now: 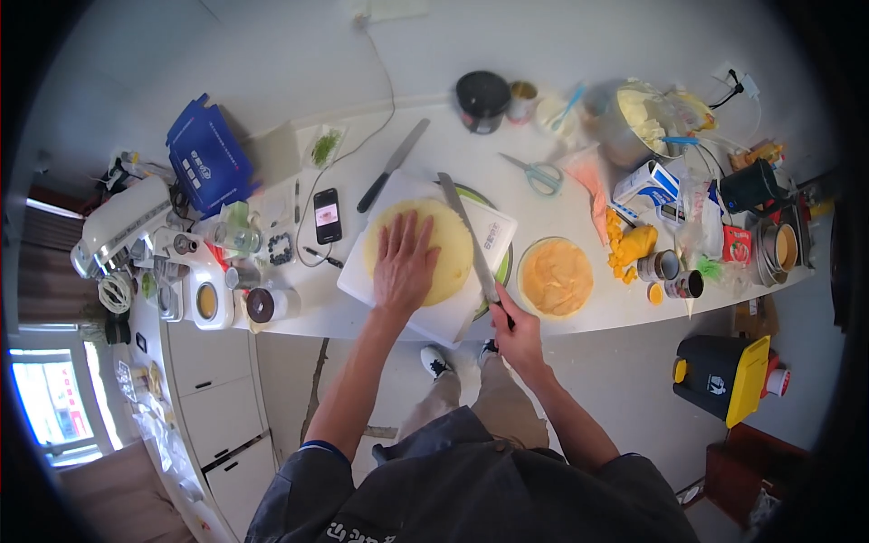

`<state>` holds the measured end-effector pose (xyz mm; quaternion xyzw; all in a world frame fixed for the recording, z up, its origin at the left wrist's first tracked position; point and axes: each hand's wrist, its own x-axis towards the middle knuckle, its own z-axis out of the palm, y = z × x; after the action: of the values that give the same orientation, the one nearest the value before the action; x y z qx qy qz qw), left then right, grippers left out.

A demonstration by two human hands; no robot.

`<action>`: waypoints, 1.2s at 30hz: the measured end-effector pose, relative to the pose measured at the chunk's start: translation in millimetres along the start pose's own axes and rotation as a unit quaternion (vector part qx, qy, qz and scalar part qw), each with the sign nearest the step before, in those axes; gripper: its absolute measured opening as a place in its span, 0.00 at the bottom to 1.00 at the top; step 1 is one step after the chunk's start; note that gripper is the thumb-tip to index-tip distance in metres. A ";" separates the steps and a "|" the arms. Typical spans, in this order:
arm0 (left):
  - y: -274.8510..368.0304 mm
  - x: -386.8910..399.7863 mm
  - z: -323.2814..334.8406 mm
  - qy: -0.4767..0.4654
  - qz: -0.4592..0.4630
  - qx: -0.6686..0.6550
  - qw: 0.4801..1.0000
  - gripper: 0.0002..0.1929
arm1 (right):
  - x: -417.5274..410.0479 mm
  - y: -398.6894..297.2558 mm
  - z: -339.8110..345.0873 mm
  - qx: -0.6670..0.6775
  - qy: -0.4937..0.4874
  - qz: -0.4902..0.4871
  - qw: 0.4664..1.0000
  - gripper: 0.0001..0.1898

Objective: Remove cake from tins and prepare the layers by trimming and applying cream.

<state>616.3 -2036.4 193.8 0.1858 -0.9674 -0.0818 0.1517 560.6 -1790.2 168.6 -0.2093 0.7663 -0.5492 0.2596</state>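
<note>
A round yellow sponge cake (448, 234) lies on a white cutting board (360, 271). My left hand (406, 265) rests flat on its top with the fingers slightly apart. In my right hand (517, 329) is the black handle of a long knife (468, 227). Its blade runs along the cake's right side, pointing away from me; whether it touches the cake I cannot tell. Part of a green round board or plate (504, 268) shows from under the cutting board. To the right, a round cake layer with an orange-coloured spread (557, 277) lies on the table.
Beyond the board are a second knife (397, 159), scissors (540, 176) and a smartphone (327, 216). A stand mixer (122, 220) and jars crowd the left. At the right stand a large metal bowl of cream (635, 129), mango pieces (631, 244) and open cans (658, 265).
</note>
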 end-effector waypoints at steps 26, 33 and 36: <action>-3.0 -3.3 9.4 0.007 -0.047 -0.068 0.997 0.28 | 0.2 -12.8 42.4 -0.034 -0.066 -0.025 0.997 0.22; -3.7 -5.2 9.4 0.031 -0.049 -0.049 0.997 0.27 | -3.5 -13.3 51.5 -0.064 -0.084 -0.070 0.992 0.23; -4.1 -2.6 7.5 0.024 -0.036 -0.062 0.997 0.27 | -9.1 -6.7 50.8 -0.067 -0.107 -0.049 0.991 0.24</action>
<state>617.6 -2038.4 185.1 0.2127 -0.9493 -0.1423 0.1828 599.8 -1824.0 163.2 -0.3208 0.7581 -0.4832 0.2983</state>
